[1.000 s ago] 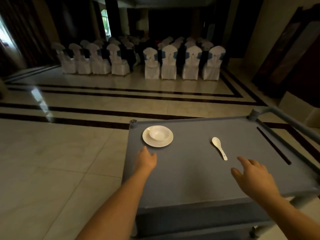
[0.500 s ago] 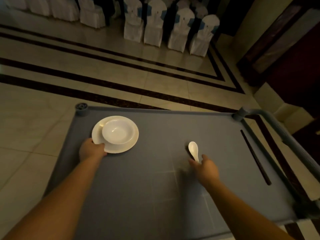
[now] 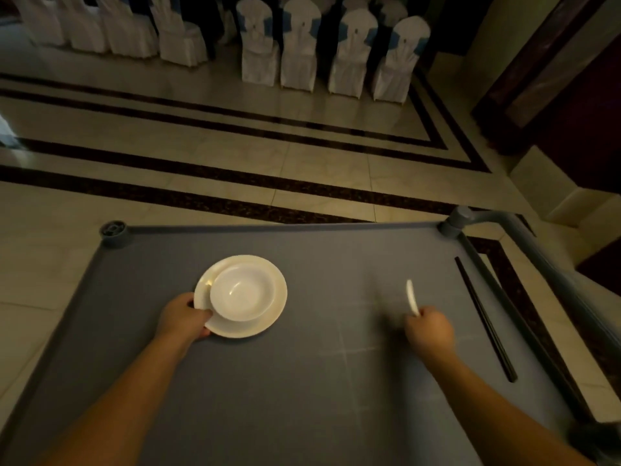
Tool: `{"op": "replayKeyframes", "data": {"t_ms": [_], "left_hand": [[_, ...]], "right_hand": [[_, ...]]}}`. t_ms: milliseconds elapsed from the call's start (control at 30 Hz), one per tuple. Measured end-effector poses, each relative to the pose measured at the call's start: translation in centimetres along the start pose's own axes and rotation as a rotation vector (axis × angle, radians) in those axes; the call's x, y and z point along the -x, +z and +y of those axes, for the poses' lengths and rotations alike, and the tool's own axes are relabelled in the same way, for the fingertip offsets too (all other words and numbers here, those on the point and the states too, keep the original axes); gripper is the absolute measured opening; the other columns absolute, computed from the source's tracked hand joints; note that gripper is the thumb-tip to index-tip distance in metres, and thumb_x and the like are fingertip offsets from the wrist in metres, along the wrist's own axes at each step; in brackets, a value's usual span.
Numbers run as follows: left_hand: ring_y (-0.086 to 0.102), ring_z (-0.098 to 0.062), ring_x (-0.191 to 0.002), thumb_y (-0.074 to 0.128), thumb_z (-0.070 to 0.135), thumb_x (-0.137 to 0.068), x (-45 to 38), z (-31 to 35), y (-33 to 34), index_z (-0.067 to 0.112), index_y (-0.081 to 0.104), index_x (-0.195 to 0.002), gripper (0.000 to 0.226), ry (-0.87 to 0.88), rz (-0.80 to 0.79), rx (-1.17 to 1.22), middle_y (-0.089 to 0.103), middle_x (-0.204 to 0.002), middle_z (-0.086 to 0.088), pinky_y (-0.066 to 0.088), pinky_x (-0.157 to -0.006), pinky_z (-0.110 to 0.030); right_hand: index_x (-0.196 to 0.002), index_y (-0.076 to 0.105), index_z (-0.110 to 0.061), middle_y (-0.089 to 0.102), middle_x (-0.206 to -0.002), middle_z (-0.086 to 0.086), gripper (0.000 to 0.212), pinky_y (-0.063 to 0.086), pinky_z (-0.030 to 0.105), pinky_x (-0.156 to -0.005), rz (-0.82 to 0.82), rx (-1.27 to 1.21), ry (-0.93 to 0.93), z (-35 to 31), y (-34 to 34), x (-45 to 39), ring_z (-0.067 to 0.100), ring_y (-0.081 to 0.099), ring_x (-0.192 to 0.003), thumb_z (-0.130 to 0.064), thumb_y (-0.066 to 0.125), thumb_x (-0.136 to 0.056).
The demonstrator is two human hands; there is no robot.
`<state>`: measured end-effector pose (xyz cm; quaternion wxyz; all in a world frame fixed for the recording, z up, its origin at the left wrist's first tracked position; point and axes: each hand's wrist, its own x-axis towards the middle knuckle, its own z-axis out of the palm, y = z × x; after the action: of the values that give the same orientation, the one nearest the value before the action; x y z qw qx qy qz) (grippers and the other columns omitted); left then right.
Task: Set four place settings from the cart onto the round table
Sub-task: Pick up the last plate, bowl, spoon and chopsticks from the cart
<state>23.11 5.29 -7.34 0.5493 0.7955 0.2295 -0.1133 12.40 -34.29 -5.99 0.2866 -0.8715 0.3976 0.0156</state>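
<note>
A person is standing over a grey cart (image 3: 302, 381), both bare forearms reaching across its flat top. The left hand (image 3: 183, 317) is gripping the near-left rim of a white plate (image 3: 268, 317), fingers curled around and under the edge with the thumb lying on top. A white bowl (image 3: 242, 292) is sitting on the plate, shifted toward the plate's left side so that its rim is nearly reaching the thumb. The plate is resting on the left half of the cart top.

The right hand (image 3: 430, 331) is pinching the handle of a white spoon (image 3: 411, 295), fingers curled closed around it. The spoon is pointing away from the person, turned on edge so it is showing as a thin white strip, and appears to be lifted slightly off the cart surface. It is somewhat blurred.

A pair of dark chopsticks (image 3: 484, 317) is lying along the right side of the cart top, just inside the rail (image 3: 551, 277), well apart from the right hand.

Beyond the cart, a pale tiled floor (image 3: 235, 163) with dark stripes is stretching toward rows of white-covered chairs (image 3: 295, 52).
</note>
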Motion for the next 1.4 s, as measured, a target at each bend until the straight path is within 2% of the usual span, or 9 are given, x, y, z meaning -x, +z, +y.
{"op": "replayKeyframes", "data": {"t_ms": [200,333,600,800,967,1067,1167,1267,1400], "left_hand": [[0.064,-0.025,-0.077,0.071,0.005,-0.082,3.7,0.6,6.2,0.02,0.064,-0.088,0.018,0.006,-0.116,-0.014,0.067,-0.091,-0.012,0.055,-0.056,-0.032],[0.067,-0.028,-0.083,0.072,0.006,-0.081,5.9,1.0,9.7,0.023,0.064,-0.094,0.023,-0.022,-0.153,-0.016,0.068,-0.092,-0.01,0.056,-0.057,-0.034],[0.064,-0.02,-0.072,0.069,0.005,-0.083,9.6,1.7,13.8,0.021,0.063,-0.096,0.022,-0.026,-0.148,-0.022,0.067,-0.084,-0.006,0.052,-0.048,-0.028],[0.063,-0.026,-0.088,0.068,0.004,-0.084,11.5,1.7,15.1,0.014,0.061,-0.111,0.03,-0.092,-0.089,0.034,0.065,-0.096,-0.008,0.057,-0.067,-0.036],[0.063,-0.032,-0.104,0.05,0.015,-0.095,12.4,2.6,15.3,0.006,0.061,-0.125,0.034,-0.167,-0.057,0.098,0.066,-0.113,-0.016,0.055,-0.091,-0.046],[0.064,-0.026,-0.103,0.058,0.048,-0.091,12.7,3.1,15.4,0.011,0.061,-0.123,0.049,-0.154,-0.107,0.085,0.067,-0.113,-0.007,0.055,-0.09,-0.04],[0.063,-0.021,-0.105,0.075,0.056,-0.073,13.1,2.6,15.7,0.013,0.055,-0.13,0.074,-0.115,-0.13,0.026,0.065,-0.116,-0.002,0.053,-0.094,-0.039],[0.056,-0.027,-0.12,0.079,0.058,-0.065,12.8,2.2,16.3,0.015,0.044,-0.142,0.095,-0.131,-0.092,-0.064,0.051,-0.139,-0.007,0.049,-0.1,-0.042],[0.054,-0.029,-0.121,0.079,0.057,-0.066,12.4,2.1,16.7,0.015,0.043,-0.141,0.093,-0.111,-0.049,-0.111,0.048,-0.14,-0.01,0.05,-0.099,-0.043]], "right_hand": [[-0.1,0.063,-0.007,0.065,-0.086,0.015,0.025,0.058,0.047,-0.072,0.144,0.029,0.164,7.3,-7.6,-6.2,0.031,0.064,-0.073,-0.028,0.068,-0.086],[-0.087,0.06,-0.006,0.062,-0.084,0.015,0.034,0.057,0.045,-0.072,0.032,0.136,0.117,9.7,-8.6,-8.3,0.029,0.061,-0.071,-0.039,0.065,-0.089],[-0.092,0.071,-0.002,0.067,-0.086,0.016,0.028,0.055,0.045,-0.08,-0.185,0.197,-0.019,9.2,-10.1,-12.0,0.032,0.065,-0.081,-0.029,0.067,-0.088],[-0.101,0.062,-0.009,0.062,-0.082,0.007,0.033,0.056,0.035,-0.073,-0.279,0.354,-0.012,8.9,-10.0,-12.0,0.023,0.063,-0.074,-0.037,0.064,-0.084],[-0.101,0.062,0.0,0.059,-0.074,0.012,0.024,0.044,0.032,-0.056,-0.285,-0.061,-0.041,8.2,-9.2,-10.2,0.027,0.058,-0.065,-0.022,0.052,-0.097],[-0.083,0.06,0.001,0.056,-0.065,0.015,0.017,0.041,0.031,-0.049,-0.413,-0.396,0.111,5.4,-8.7,-7.1,0.026,0.052,-0.053,-0.013,0.056,-0.093],[-0.077,0.062,-0.004,0.056,-0.052,0.006,0.021,0.037,0.025,-0.04,-0.439,-0.448,-0.026,2.9,-6.2,-4.4,0.019,0.05,-0.043,-0.022,0.066,-0.088],[-0.081,0.071,-0.012,0.071,-0.068,0.0,0.029,0.05,0.026,-0.048,-0.514,-0.529,-0.099,0.3,-3.6,-1.9,0.015,0.068,-0.063,-0.038,0.081,-0.075],[-0.084,0.066,-0.01,0.07,-0.083,0.004,0.041,0.052,0.028,-0.059,-0.546,-0.425,-0.147,-1.8,-0.5,-0.2,0.02,0.067,-0.077,-0.046,0.082,-0.071]]}}
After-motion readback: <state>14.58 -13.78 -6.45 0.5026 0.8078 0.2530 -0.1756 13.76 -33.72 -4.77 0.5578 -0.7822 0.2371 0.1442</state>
